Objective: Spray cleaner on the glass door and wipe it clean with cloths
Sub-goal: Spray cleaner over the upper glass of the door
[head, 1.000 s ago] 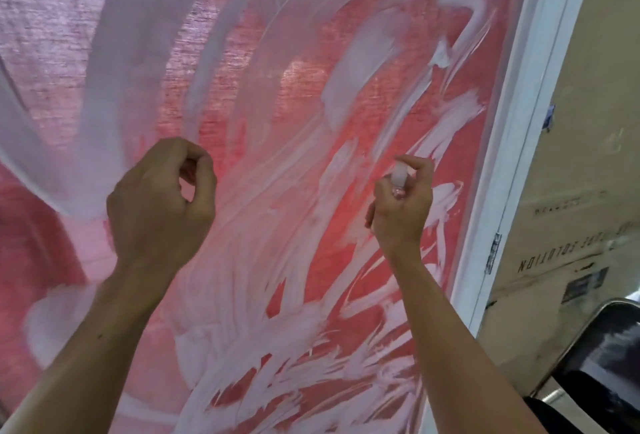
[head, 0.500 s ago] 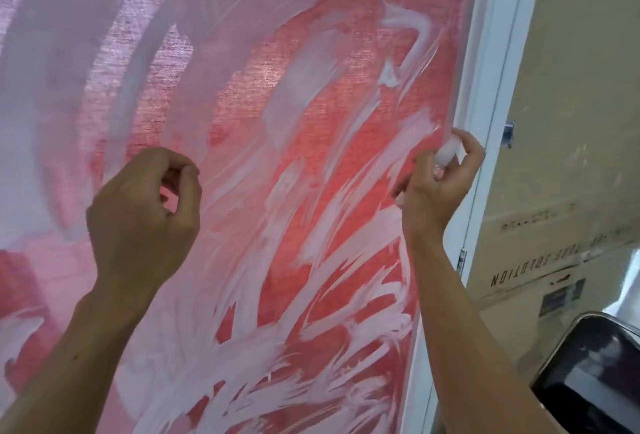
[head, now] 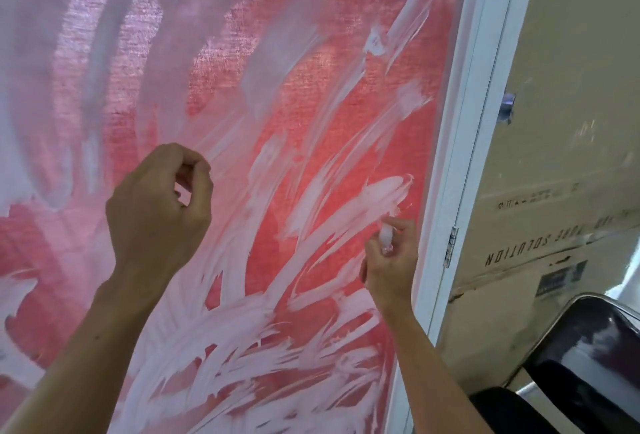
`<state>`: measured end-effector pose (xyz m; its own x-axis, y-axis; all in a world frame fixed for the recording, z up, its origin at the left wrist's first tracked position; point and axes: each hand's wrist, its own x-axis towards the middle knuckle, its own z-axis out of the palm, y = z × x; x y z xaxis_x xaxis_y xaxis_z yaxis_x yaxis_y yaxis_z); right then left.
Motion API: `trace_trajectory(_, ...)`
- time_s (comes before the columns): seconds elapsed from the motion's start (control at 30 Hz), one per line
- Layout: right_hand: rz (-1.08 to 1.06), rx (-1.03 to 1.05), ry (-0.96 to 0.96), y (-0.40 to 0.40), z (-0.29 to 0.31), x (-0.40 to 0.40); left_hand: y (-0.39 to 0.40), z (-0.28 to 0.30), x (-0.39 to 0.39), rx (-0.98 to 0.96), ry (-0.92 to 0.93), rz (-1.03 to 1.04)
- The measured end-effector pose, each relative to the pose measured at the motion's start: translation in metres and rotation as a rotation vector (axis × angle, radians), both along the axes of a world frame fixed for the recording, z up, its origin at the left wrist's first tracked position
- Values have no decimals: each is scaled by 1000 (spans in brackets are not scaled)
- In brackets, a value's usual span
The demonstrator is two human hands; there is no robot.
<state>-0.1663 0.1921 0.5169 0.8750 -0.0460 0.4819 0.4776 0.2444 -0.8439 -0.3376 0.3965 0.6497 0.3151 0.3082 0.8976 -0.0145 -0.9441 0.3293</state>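
Observation:
The glass door (head: 311, 104) fills the left and centre of the view, with red fabric showing behind it. White smears and streaks cover much of the pane, thickest low down. My right hand (head: 391, 263) pinches a small white cylinder (head: 385, 235) whose tip is at the glass near the pane's right edge, just below a broad white streak. My left hand (head: 159, 208) is raised in front of the glass at left of centre; its fingers are curled with the thumb against the forefinger, and I see nothing in it. No cloth is in view.
The white door frame (head: 478, 121) runs down the right side of the pane, with a metal hinge (head: 451, 246) on it. Beyond stands brown cardboard (head: 571, 156) with mirrored black print. A glossy black chair (head: 595, 357) sits at the lower right.
My right hand went from mid-pane up to the frame edge, then came down and left along the glass with the white cylinder. The left hand stayed curled and hardly moved.

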Motion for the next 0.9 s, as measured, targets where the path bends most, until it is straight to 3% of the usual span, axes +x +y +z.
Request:
trace_trajectory(0.33, -123, 162, 70, -24, -10, 8, -6, -14, -8, -14, 20, 27)
trace_trajectory(0.63, 139, -17, -14, 10, -38, -40, 4, -20, -26, -29, 26, 34)
trace_trajectory(0.9, 228, -177, -44, 71, -73, -93, 37, -21, -52, -20, 25, 51)
